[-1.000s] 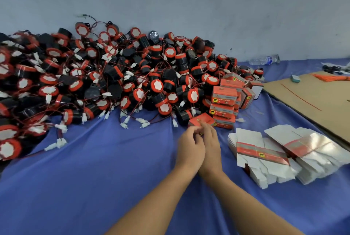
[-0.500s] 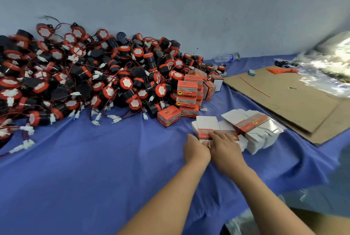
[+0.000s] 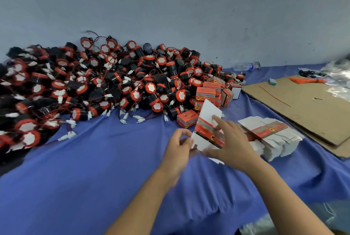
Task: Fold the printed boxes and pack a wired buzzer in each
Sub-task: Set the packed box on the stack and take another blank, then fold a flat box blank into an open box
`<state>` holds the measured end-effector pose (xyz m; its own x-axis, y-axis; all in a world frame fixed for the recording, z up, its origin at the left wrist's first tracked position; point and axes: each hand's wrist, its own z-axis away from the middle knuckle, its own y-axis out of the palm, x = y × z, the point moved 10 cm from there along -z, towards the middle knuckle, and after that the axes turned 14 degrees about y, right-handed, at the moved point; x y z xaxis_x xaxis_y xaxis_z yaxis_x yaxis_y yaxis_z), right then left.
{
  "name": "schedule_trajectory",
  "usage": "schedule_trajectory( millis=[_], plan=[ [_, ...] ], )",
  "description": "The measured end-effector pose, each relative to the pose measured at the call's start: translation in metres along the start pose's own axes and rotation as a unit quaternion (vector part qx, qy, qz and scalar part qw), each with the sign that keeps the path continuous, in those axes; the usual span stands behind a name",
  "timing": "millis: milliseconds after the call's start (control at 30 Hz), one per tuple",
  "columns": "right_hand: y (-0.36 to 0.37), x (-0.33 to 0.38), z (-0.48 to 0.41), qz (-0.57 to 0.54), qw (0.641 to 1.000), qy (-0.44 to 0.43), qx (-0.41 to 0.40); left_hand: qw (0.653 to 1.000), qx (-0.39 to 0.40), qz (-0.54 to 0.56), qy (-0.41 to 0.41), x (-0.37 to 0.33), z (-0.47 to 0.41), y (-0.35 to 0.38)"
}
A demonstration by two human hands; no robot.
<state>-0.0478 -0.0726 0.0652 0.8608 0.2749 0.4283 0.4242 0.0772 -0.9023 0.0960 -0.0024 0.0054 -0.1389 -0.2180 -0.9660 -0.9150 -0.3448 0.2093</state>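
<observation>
A flat printed box (image 3: 207,113), not yet folded, is held up off the blue cloth (image 3: 94,168), just left of the stack of flat boxes (image 3: 274,134). It tilts with its white upper flap away from the person. A red printed band crosses its middle.

The left hand (image 3: 177,146) pinches the box's lower left flap between curled fingers and thumb. The right hand (image 3: 234,145) grips the box from the right: the forefinger lies stretched across the white flap and the thumb comes under the lower edge. This hand partly covers the near left end of the stack.

The stack lies on the cloth, its sheets fanned a little, the top one showing the same red band. Left of the stack and a little farther back, one folded red box (image 3: 187,118) lies by itself. Behind it is a small pile of folded red boxes (image 3: 205,93).

Farther left of the stack, a big heap of wired buzzers (image 3: 113,87) runs along the wall, black with red rims. Their white plugs trail onto the cloth.

Right of the stack lies a brown cardboard sheet (image 3: 303,105). At its far end are a small teal box (image 3: 272,82) and an orange bundle (image 3: 306,80). Behind the stack, at the wall, a clear water bottle (image 3: 246,66) lies on its side.
</observation>
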Motion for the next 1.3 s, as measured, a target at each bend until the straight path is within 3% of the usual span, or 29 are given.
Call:
schedule_trajectory(
  millis=[100, 267, 400, 600, 667, 733, 800, 867, 900, 967, 1133, 1200, 1300],
  plan=[
    [0.011, 0.04, 0.017, -0.131, 0.989, -0.015, 0.063, 0.99, -0.045, -0.104, 0.081, -0.037, 0.022, -0.053],
    [0.034, 0.101, 0.047, -0.422, 0.898, 0.029, 0.118, 0.94, -0.038, -0.261, 0.218, -0.102, 0.061, -0.106],
    [0.054, 0.141, 0.07, -0.467, 0.876, 0.044, 0.112, 0.917, -0.045, -0.312, 0.243, -0.129, 0.086, -0.134],
    [0.084, 0.17, 0.086, -0.614, 0.753, 0.147, 0.184, 0.922, 0.002, -0.316, 0.225, -0.145, 0.114, -0.162],
    [0.097, 0.175, 0.093, -0.669, 0.676, 0.202, 0.232, 0.933, 0.036, -0.294, 0.204, -0.14, 0.124, -0.172],
    [0.105, 0.187, 0.106, -0.729, 0.562, 0.253, 0.299, 0.942, 0.047, -0.275, 0.185, -0.132, 0.135, -0.186],
    [0.107, 0.205, 0.123, -0.755, 0.471, 0.267, 0.37, 0.946, 0.036, -0.27, 0.177, -0.126, 0.14, -0.191],
    [0.108, 0.221, 0.139, -0.766, 0.408, 0.264, 0.421, 0.938, -0.005, -0.265, 0.221, -0.135, 0.14, -0.192],
    [0.108, 0.224, 0.144, -0.767, 0.397, 0.267, 0.427, 0.93, -0.027, -0.27, 0.249, -0.141, 0.14, -0.196],
    [0.11, 0.223, 0.149, -0.746, 0.438, 0.269, 0.423, 0.911, -0.047, -0.308, 0.269, -0.152, 0.141, -0.202],
    [0.099, 0.207, 0.144, -0.596, 0.669, 0.203, 0.397, 0.89, -0.022, -0.356, 0.283, -0.164, 0.147, -0.213],
    [0.089, 0.21, 0.145, -0.558, 0.701, 0.142, 0.422, 0.881, -0.009, -0.372, 0.291, -0.167, 0.149, -0.213],
    [0.081, 0.212, 0.149, -0.53, 0.713, 0.09, 0.45, 0.874, -0.006, -0.384, 0.297, -0.169, 0.149, -0.215]
  ],
)
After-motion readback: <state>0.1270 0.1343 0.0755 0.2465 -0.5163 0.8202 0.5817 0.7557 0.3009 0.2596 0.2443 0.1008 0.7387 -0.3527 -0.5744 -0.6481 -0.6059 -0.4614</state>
